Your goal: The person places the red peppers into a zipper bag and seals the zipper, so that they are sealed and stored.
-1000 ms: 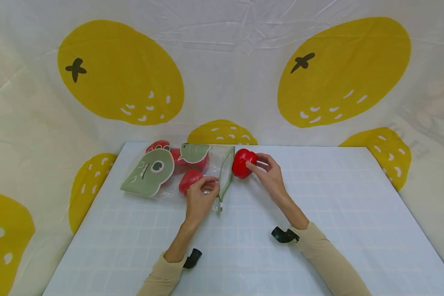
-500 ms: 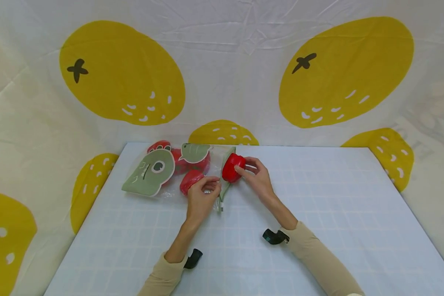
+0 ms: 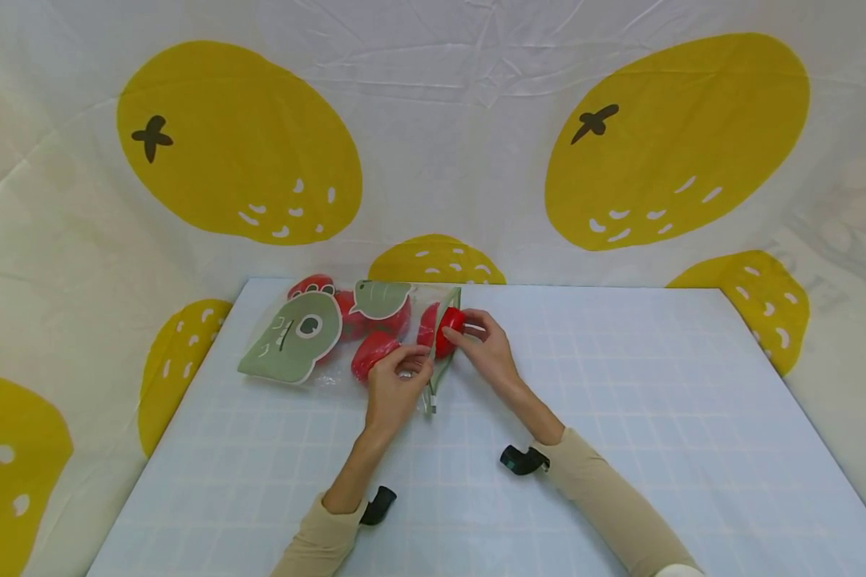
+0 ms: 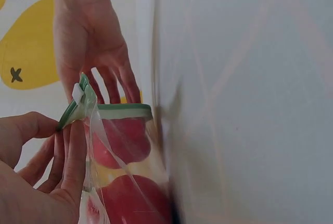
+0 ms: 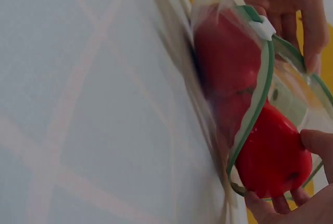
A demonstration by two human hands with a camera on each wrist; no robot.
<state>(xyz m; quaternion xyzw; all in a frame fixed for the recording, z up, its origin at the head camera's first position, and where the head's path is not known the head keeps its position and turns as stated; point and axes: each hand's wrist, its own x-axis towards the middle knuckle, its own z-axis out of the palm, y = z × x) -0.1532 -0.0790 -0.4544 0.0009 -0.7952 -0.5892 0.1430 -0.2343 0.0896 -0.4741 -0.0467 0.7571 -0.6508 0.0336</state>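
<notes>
A clear zip bag (image 3: 289, 353) with a green dinosaur print lies on the table, its green-edged mouth facing right. My left hand (image 3: 395, 386) pinches the mouth's rim between thumb and fingers, and the left wrist view has it close to the white zip slider (image 4: 77, 93). In my right hand (image 3: 492, 357) is a glossy red bell pepper (image 5: 273, 153), held by thumb and fingertips. The pepper sits partway through the mouth, its left part behind the clear film. Several other red rounded pieces (image 3: 374, 354) are inside the bag, partly covered by the print.
The bag lies on a pale checked table (image 3: 621, 449), near its back edge. Behind it hangs a white cloth (image 3: 447, 160) printed with yellow fruit. A black wrist camera (image 3: 523, 460) sits at the right cuff, another black camera (image 3: 378, 505) at the left.
My right hand has carried the bell pepper leftward from beside the bag into its mouth. The left hand keeps its pinch on the rim and has hardly moved.
</notes>
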